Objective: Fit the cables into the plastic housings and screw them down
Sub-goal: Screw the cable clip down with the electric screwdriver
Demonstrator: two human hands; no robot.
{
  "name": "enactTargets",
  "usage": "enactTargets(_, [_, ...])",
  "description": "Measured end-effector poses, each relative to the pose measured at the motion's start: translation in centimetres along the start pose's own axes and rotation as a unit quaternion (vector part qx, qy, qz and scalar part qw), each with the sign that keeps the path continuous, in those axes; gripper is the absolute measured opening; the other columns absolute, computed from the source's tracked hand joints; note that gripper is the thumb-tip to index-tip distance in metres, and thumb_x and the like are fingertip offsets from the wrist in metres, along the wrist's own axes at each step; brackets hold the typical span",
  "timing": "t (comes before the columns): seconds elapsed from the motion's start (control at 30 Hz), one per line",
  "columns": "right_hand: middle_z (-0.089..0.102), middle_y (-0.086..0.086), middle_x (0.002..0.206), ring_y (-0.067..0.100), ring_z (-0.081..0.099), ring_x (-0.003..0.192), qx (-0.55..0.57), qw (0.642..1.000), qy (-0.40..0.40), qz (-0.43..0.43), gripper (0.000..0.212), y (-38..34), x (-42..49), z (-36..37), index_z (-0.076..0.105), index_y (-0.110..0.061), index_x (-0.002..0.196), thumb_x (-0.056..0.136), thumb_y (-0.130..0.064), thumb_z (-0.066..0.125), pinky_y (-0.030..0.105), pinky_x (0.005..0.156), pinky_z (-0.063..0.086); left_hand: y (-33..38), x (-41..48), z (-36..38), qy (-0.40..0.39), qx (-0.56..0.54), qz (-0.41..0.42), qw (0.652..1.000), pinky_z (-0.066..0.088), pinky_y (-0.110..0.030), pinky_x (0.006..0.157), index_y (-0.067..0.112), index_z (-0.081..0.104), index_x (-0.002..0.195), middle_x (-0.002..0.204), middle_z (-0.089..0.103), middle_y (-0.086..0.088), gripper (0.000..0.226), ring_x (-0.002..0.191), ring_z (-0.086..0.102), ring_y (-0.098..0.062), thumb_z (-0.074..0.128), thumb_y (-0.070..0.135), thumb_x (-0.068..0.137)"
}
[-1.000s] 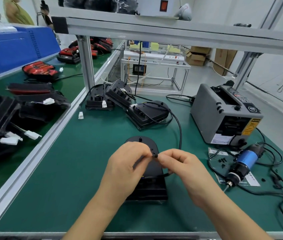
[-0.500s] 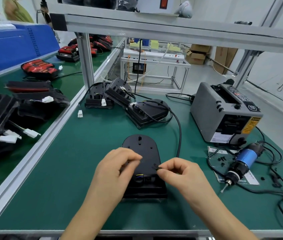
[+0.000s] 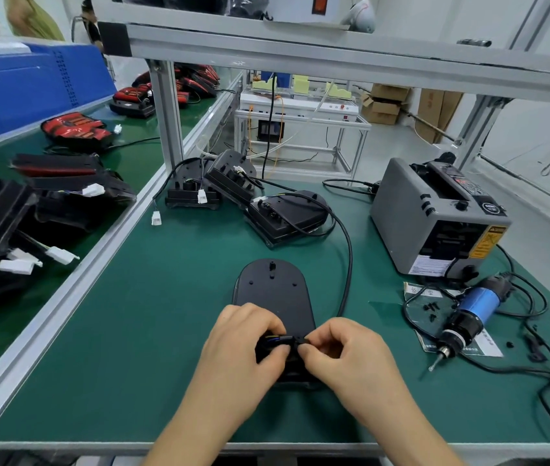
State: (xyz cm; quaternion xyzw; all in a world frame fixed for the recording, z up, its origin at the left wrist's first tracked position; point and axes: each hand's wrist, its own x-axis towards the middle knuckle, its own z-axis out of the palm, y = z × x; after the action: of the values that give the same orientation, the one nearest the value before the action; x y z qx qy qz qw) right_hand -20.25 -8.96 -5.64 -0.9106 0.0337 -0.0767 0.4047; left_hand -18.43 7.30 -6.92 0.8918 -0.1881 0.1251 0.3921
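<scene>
A black plastic housing point(image 3: 272, 290) lies flat on the green mat in front of me, rounded end away. A black cable point(image 3: 347, 264) runs from its near end up toward the back. My left hand point(image 3: 243, 344) pinches the cable's end, where coloured wires show, against the housing's near end. My right hand point(image 3: 344, 351) pinches a small black cable clamp point(image 3: 298, 340) right beside it, fingertips almost touching the left thumb. The housing's near end is mostly hidden under both hands.
An electric screwdriver with a blue body point(image 3: 468, 314) lies at the right, loose black screws point(image 3: 431, 309) beside it. A grey tape dispenser point(image 3: 435, 216) stands behind. Three more housings point(image 3: 283, 216) with cables sit at the back. An aluminium post point(image 3: 166, 119) rises at left.
Both hands have come down from above the housing to its near end, bringing the cable end and the small clamp onto it.
</scene>
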Motion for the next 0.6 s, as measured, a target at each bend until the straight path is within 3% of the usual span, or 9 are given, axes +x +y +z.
enactTargets(0.3, [0.054,-0.017,0.071,0.004,0.049,0.08,-0.082,0.988,0.018,-0.13,0.025,0.5,0.4,0.2,0.054,-0.034,0.065,0.072,-0.042,0.077,0.025,0.072,0.04,-0.5,-0.1,0.3,0.004,-0.063,-0.006,0.998,0.034,-0.011,0.076,0.033,0.059,0.076,0.089,0.056,0.018,0.022,0.097,0.046,-0.007,0.071,0.016,0.079])
enactTargets(0.43, [0.051,-0.024,0.08,0.005,0.047,0.084,-0.087,0.983,0.052,-0.154,0.025,0.5,1.0,0.0,0.061,-0.029,0.076,0.067,-0.045,0.078,0.031,0.077,0.041,-0.7,-0.2,0.4,0.013,-0.082,-0.007,0.997,0.035,-0.012,0.075,0.032,0.059,0.075,0.089,0.056,0.016,0.023,0.096,0.046,-0.009,0.073,0.014,0.078])
enactTargets(0.6, [0.055,-0.026,0.079,0.008,0.051,0.088,-0.071,0.98,0.042,-0.18,0.024,0.4,1.6,0.0,0.068,-0.026,0.073,0.064,-0.048,0.07,0.04,0.078,0.044,-0.8,-0.2,0.0,-0.022,-0.094,-0.015,0.995,0.035,-0.012,0.077,0.033,0.059,0.077,0.092,0.056,0.017,0.021,0.098,0.046,-0.008,0.071,0.016,0.08])
